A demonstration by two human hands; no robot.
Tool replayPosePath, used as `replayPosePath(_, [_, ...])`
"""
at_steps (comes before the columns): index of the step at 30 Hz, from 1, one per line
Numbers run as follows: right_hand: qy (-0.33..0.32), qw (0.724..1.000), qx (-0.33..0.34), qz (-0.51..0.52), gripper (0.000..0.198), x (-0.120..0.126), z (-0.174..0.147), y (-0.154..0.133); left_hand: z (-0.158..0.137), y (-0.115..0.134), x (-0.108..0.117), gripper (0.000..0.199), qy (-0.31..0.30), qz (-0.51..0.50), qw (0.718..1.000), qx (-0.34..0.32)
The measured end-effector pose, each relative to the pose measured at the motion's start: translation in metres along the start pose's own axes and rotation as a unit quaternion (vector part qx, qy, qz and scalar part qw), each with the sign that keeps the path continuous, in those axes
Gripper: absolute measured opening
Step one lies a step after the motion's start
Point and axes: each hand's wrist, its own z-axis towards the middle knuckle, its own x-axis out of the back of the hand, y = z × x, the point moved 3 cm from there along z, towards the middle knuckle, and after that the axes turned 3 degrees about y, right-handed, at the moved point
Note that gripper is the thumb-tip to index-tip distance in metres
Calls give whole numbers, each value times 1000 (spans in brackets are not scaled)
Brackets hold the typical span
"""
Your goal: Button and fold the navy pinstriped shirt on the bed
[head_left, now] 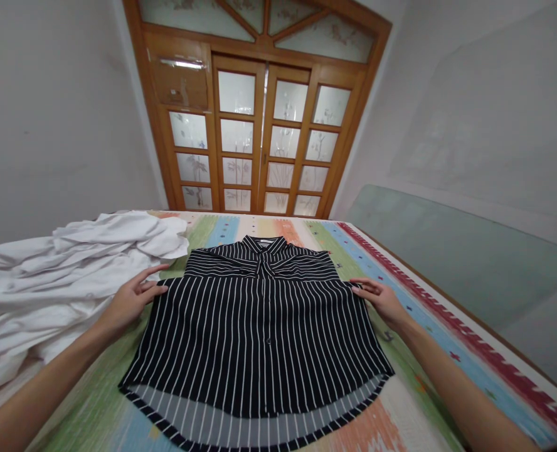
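Observation:
A black shirt (259, 339) with white stripes lies front up, its collar at the far end and its curved hem towards me. Across its middle runs a raised crosswise fold, and the sleeves are tucked inward over the upper part. My left hand (140, 292) pinches the shirt's left edge at this fold, thumb on top and forefinger stretched beyond it. On the opposite edge, at the same height, my right hand (379, 298) grips the cloth between thumb and fingers. The undersides of both grips are hidden.
Crumpled white cloth (71, 270) is heaped to the left, close to my left forearm. Beneath everything spreads a colourful striped cover (429, 351). A pale green panel (471, 251) stands along the right side. Wooden glazed doors (259, 138) are beyond the far edge.

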Motion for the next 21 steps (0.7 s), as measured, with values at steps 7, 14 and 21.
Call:
replayPosePath(7, [59,997,8,46,54,-6,21,3,13,-12,-7,69,22,-102,994,24])
replayPosePath(14, [68,994,-55,60,58,-24,43,13,29,-28,-29,60,42,-45,996,68])
replayPosePath(21, [-31,989,-121,80,71,-26,31,20,22,-31,-27,73,-44,-37,995,77])
